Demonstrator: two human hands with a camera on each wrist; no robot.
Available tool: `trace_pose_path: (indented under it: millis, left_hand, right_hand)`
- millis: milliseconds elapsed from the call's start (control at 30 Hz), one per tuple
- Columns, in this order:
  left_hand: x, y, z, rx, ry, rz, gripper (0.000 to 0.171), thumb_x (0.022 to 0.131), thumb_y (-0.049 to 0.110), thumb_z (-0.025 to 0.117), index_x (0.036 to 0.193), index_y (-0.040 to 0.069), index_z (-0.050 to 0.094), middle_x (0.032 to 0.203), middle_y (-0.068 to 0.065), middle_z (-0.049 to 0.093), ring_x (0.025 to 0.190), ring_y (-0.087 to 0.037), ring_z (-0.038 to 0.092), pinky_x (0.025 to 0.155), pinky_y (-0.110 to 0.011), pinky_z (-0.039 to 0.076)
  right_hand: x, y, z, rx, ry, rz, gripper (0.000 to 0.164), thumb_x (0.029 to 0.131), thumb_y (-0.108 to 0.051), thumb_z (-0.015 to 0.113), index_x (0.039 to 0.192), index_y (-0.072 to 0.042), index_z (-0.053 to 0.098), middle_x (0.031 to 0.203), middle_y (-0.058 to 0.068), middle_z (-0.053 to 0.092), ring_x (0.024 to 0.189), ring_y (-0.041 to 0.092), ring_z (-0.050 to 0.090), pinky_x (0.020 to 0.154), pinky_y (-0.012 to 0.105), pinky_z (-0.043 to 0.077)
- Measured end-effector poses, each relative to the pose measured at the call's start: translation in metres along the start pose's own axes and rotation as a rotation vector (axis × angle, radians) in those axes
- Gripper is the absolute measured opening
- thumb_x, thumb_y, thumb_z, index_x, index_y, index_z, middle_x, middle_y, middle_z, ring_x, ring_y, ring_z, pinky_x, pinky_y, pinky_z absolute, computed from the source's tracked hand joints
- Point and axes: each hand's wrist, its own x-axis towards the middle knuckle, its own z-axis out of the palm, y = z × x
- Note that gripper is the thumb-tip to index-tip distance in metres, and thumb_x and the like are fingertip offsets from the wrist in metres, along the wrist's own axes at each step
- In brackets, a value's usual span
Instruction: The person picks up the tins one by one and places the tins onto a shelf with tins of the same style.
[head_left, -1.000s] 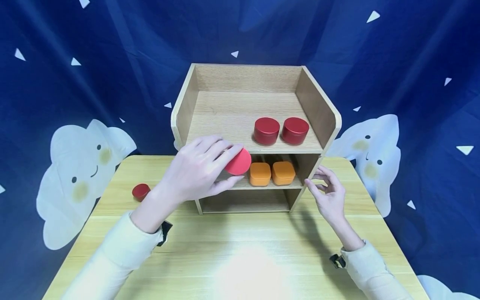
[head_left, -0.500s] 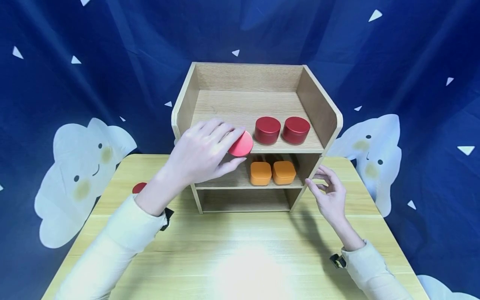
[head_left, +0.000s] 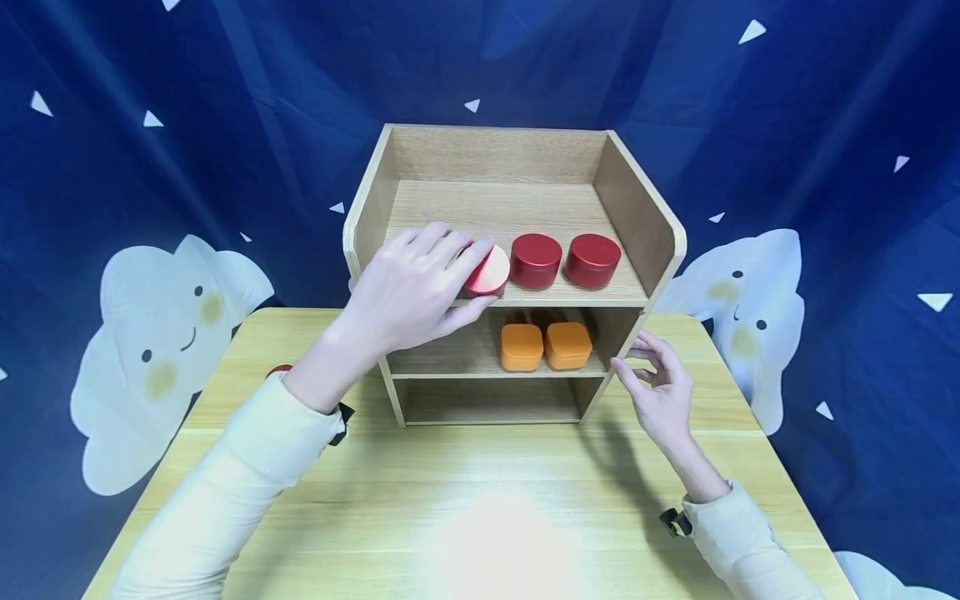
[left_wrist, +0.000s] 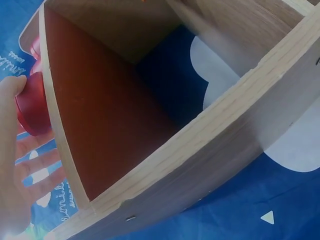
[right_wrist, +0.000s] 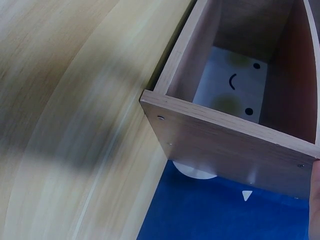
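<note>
Red tin (head_left: 492, 272) gripped by left hand (head_left: 405, 292), centre frame, right hand (head_left: 660, 392) touching shelf (head_left: 450, 204), grip unclear, through-shelf cloud face (right_wrist: 232, 82) only in right wrist view, orange boxes (head_left: 521, 347) mid-tier

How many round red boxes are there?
4: two red boxes on the top shelf, a third box in the left hand, and seemingly a fourth box on the table, mostly hidden by the left sleeve. More could be hidden.
</note>
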Motion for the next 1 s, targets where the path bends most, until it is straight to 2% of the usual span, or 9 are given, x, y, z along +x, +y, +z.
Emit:
trace_pose_path:
  millis: [600, 1000]
  left_hand:
    - [0.004, 0.002, 0.008, 0.034, -0.061, -0.056, 0.052, 0.102, 0.049, 0.059, 0.131, 0.007, 0.068, 0.116, -0.010, 0.076, 0.105, -0.031, 0.069, 0.082, -0.041, 0.058]
    - [0.004, 0.001, 0.016, 0.051, -0.076, -0.082, 0.051, 0.104, 0.050, 0.056, 0.129, 0.007, 0.069, 0.112, -0.010, 0.076, 0.102, -0.031, 0.068, 0.075, -0.039, 0.057]
  right_hand:
    - [0.001, 0.000, -0.001, -0.003, 0.001, -0.002, 0.053, 0.080, 0.030, 0.066, 0.129, 0.012, 0.064, 0.109, -0.010, 0.075, 0.095, -0.001, 0.073, 0.076, 0.009, 0.058]
    - [0.001, 0.001, -0.001, 0.011, -0.003, -0.006, 0.053, 0.080, 0.030, 0.066, 0.130, 0.011, 0.065, 0.108, -0.009, 0.076, 0.095, 0.000, 0.073, 0.076, 0.010, 0.058]
